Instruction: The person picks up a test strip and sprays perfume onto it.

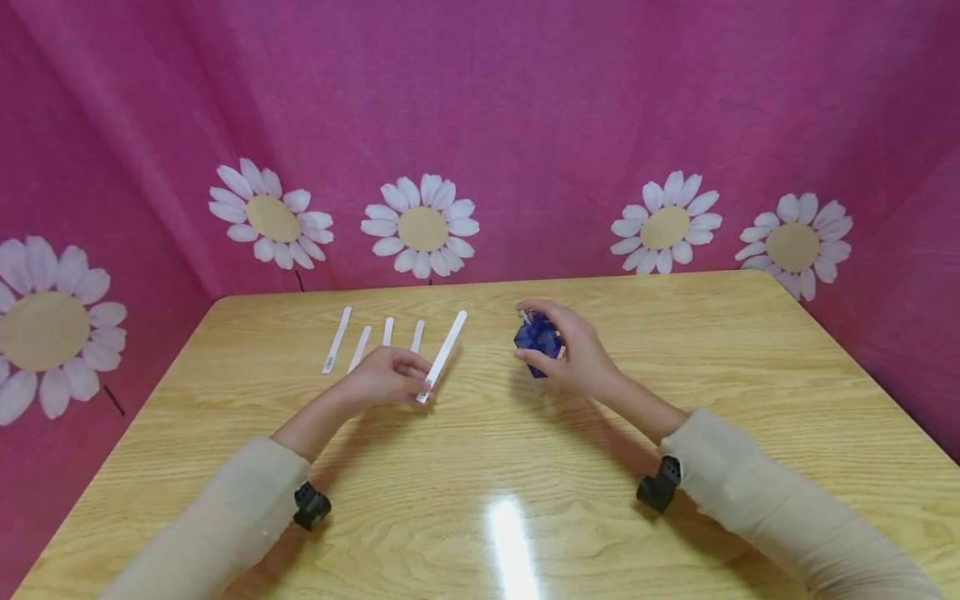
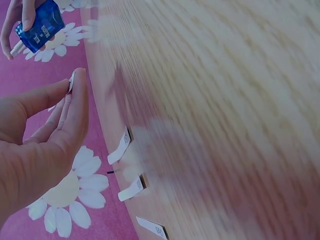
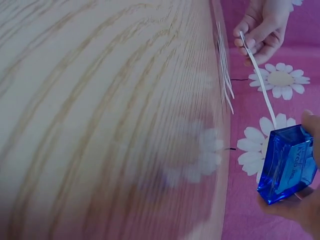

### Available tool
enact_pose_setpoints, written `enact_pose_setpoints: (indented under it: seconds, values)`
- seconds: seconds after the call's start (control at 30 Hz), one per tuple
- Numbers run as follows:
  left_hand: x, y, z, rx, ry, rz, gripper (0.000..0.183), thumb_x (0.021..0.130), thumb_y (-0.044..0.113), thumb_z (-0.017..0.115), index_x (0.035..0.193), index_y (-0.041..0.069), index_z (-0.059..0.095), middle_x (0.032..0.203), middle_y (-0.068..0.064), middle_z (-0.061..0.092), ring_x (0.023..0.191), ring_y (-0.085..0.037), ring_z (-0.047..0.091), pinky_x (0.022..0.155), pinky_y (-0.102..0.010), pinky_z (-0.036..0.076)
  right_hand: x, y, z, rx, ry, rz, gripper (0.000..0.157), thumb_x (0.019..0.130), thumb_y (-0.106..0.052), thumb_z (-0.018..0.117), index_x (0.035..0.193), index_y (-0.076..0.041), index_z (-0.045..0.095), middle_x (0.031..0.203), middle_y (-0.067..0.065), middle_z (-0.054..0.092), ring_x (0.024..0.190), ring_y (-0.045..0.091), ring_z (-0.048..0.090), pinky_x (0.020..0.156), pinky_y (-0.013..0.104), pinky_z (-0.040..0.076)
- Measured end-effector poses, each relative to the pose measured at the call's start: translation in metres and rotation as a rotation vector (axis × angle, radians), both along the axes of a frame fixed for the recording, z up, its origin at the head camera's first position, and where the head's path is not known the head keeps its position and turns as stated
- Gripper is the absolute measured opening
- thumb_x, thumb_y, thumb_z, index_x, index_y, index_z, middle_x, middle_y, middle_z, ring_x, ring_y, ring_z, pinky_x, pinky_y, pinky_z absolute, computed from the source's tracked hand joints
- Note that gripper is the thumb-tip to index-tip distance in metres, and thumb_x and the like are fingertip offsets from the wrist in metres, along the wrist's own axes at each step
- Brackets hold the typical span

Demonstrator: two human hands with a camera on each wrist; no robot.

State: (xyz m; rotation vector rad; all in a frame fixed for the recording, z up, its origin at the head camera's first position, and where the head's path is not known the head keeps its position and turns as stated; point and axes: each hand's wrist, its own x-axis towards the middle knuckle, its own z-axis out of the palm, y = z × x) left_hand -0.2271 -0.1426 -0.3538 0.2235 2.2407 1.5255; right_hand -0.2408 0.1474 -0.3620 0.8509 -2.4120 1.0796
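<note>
Here's the head view, and the left hand (image 1: pixel 386 377), around eight o'clock from centre, has thumb and fingers together on the lower end of a white paper strip (image 1: pixel 448 350), which points up towards one o'clock from that pinch. Small dark print marks the gripped end, too tiny to read. Over at four o'clock, the right hand (image 1: pixel 583 348) is clamped on a blue glass perfume bottle (image 1: pixel 536 337), the bottle sitting at the hand's nine o'clock side, fingertips above, thumb below. Four loose strips (image 1: pixel 338 339) lie on the wooden table (image 1: pixel 420 508) towards nine and eight o'clock, the nearest ones partly behind the left hand. To the left wrist: thumb and finger pinch the strip nearly edge-on at ten o'clock, and up at eleven there's the bottle, pale lettering upside down, not clear enough to spell out. Three loose strips sit between six and eight, dark print on their ends. Right wrist now: the bottle's at four o'clock in the fingers, slanted lettering across its face, again unreadable, while the held strip runs down from one o'clock, bottom end overlapping the bottle's outline.
</note>
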Motion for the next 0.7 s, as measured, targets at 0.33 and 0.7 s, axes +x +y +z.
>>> enact_pose_setpoints:
  seconds: [0.33, 0.7]
  values:
    - [0.007, 0.005, 0.003, -0.07, 0.085, -0.046, 0.028, 0.089, -0.006, 0.059, 0.116, -0.015, 0.059, 0.1, -0.029, 0.07, 0.081, -0.015, 0.072, 0.08, -0.036, 0.062, 0.006, -0.011, 0.001, 0.057, 0.023, -0.034, 0.055, 0.081, -0.022, 0.08, 0.13, -0.013, 0.057, 0.128, 0.013, 0.063, 0.118, 0.032, 0.06, 0.096, 0.051, 0.054]
    - [0.011, 0.008, 0.003, -0.117, 0.17, -0.103, 0.024, 0.088, -0.005, 0.061, 0.111, -0.013, 0.062, 0.098, -0.028, 0.071, 0.082, -0.022, 0.073, 0.075, -0.036, 0.063, 0.012, -0.012, -0.001, 0.056, 0.009, -0.034, 0.051, 0.082, -0.022, 0.08, 0.127, -0.015, 0.059, 0.122, 0.014, 0.064, 0.111, 0.03, 0.062, 0.087, 0.047, 0.058]
